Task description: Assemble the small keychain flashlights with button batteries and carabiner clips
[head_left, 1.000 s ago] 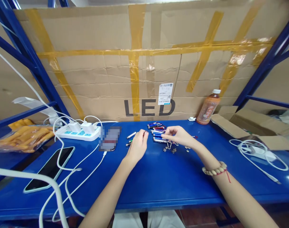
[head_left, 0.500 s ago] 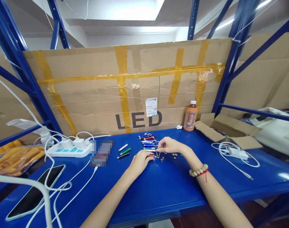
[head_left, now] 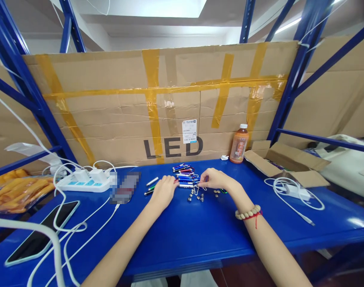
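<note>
A heap of small keychain flashlights (head_left: 184, 175) in blue, red and silver lies on the blue table (head_left: 199, 231). My left hand (head_left: 163, 192) rests with curled fingers at the heap's left edge, fingertips touching a flashlight. My right hand (head_left: 214, 179), a bead bracelet on its wrist, is pinched at the heap's right side over a metal clip; what it grips is too small to name. Three loose flashlights (head_left: 150, 185) lie left of my left hand. Small button batteries (head_left: 196, 197) are scattered in front of the heap.
A white power strip (head_left: 83, 181) with chargers and trailing cables sits at the left, a phone (head_left: 41, 235) near the front left. An orange drink bottle (head_left: 239, 144), an open cardboard box (head_left: 285, 161) and a coiled white cable (head_left: 294, 191) are at the right. Taped cardboard walls off the back.
My view tilted up one second ago and has since steadied. My left hand slid left from the batteries to the heap's left edge. My right hand stayed at the clips.
</note>
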